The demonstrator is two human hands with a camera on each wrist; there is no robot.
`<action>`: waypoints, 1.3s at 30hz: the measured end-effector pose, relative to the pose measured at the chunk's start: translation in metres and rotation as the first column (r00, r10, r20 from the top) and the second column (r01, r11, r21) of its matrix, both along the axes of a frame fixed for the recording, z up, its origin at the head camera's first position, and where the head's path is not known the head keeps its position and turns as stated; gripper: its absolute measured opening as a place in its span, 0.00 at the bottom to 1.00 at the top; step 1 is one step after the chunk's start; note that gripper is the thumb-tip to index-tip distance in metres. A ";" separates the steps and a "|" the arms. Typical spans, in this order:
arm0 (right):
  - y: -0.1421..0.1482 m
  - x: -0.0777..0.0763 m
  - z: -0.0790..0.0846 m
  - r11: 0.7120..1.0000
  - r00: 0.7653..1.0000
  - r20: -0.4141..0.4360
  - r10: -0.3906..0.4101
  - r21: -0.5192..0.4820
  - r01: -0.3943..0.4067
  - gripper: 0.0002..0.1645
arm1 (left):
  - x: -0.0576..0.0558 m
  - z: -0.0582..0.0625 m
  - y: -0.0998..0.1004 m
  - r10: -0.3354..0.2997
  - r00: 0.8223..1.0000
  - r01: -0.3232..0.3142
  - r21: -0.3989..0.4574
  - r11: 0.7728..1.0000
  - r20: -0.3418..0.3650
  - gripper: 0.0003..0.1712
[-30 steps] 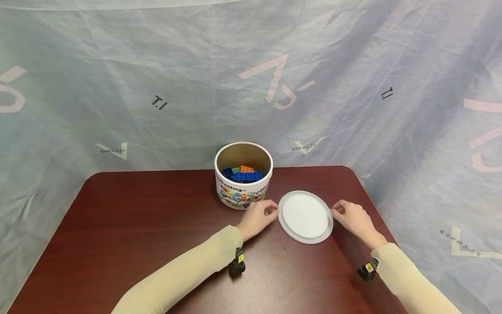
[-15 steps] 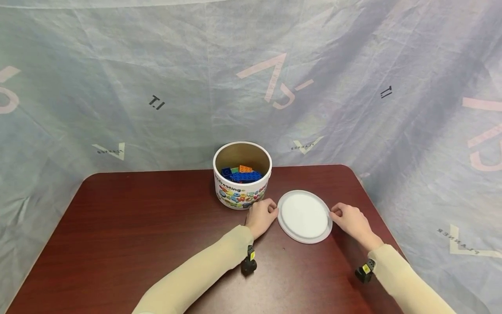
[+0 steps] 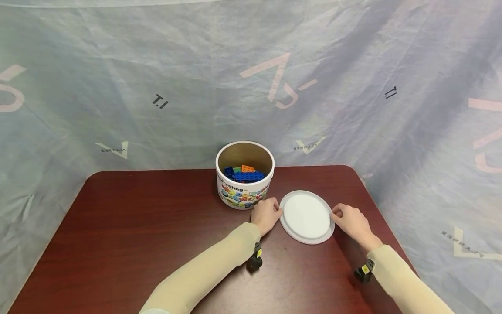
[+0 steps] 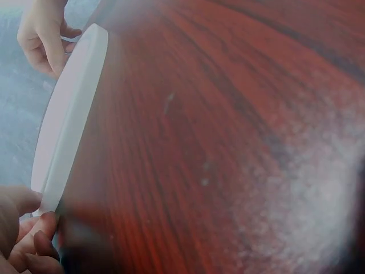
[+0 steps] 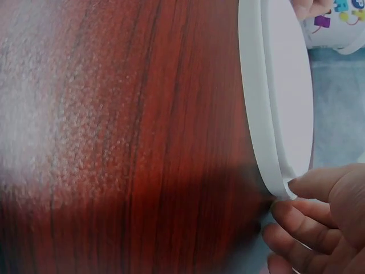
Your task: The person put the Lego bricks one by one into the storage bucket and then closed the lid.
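A round white lid (image 3: 306, 216) lies close over the table, right of a bucket. My left hand (image 3: 266, 215) pinches its left edge; in the left wrist view the thumb is on top of the rim and a curled finger (image 4: 45, 224) is under it. At the opposite edge my right hand (image 3: 352, 221) pinches the rim between thumb (image 5: 319, 184) and curled fingers. The white bucket (image 3: 235, 195), printed with colourful letters, stands uncovered behind my left hand. Inside it are building bricks: a long blue one (image 3: 249, 176), an orange one (image 3: 247, 168), and others partly hidden.
The dark red-brown wooden table (image 3: 137, 226) spreads out in front of me, with its back edge just behind the bucket. A grey-blue cloth (image 3: 188, 78) with printed letters hangs behind and beside the table. Each wrist wears a small black camera (image 3: 255, 263).
My left hand and forearm have shifted right, its fingertips now pinching the lid's left edge. The right hand has stayed nearly still at the other edge; lid and bucket keep their places.
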State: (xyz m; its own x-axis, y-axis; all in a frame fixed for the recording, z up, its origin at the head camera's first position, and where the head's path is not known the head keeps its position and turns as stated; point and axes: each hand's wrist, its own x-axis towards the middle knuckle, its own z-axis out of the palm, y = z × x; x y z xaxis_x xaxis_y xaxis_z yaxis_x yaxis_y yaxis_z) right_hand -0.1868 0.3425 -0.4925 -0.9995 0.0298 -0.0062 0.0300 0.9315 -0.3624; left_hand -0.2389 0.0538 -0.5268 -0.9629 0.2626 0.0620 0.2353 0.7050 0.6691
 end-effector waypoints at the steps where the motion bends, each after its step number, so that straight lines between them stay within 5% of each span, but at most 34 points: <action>1: 0.000 0.000 0.000 1.000 1.000 -0.001 0.000 0.000 0.000 0.13 | 0.000 0.000 0.001 0.000 1.000 0.000 -0.004 1.000 -0.006 0.08; 11: -0.003 0.003 0.002 1.000 1.000 0.006 -0.003 0.001 0.003 0.12 | 0.004 0.005 0.001 0.005 1.000 -0.005 0.003 1.000 -0.013 0.07; 25: 0.002 0.008 0.030 0.999 0.999 -0.032 0.018 -0.039 -0.020 0.12 | 0.011 0.022 -0.005 -0.028 0.999 0.027 0.061 0.998 0.016 0.05; 39: 0.004 0.008 0.083 0.995 0.993 -0.101 0.068 -0.064 -0.075 0.15 | 0.017 0.067 -0.012 -0.069 0.996 0.051 0.270 0.961 0.056 0.07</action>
